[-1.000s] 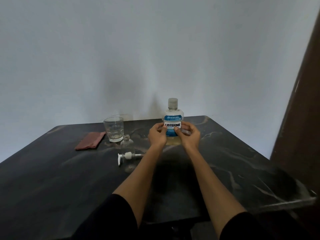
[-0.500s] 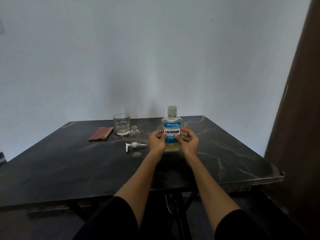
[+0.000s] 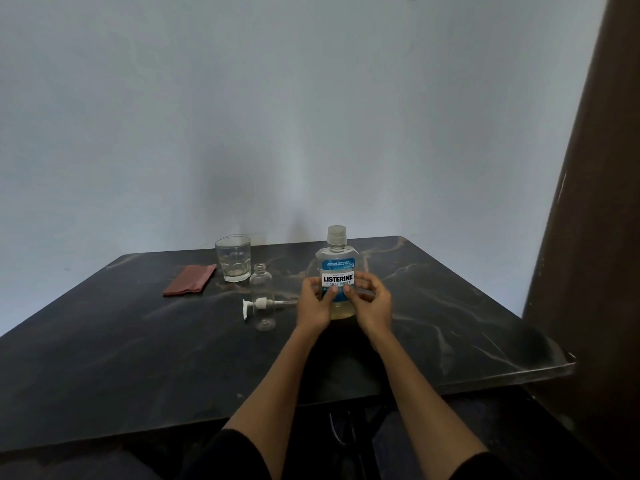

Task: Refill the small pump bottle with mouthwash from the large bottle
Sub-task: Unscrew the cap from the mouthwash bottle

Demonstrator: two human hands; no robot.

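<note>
Fingers (image 3: 333,293) of both hands curl around the capped large bottle (image 3: 337,271), likely steadying it upright on the table (image 3: 450,306) for uncapping.

desk (image 3: 138,358): large bottle (image 3: 337,268) upright at centre, a hand on each side | small bottle (image 3: 261,296) upright at its 9 o'clock, pump (image 3: 258,304) lying just behind it | glass (image 3: 233,258) at small bottle's 11 o'clock | cloth (image 3: 189,279) flat at glass's 8 o'clock, near
</note>
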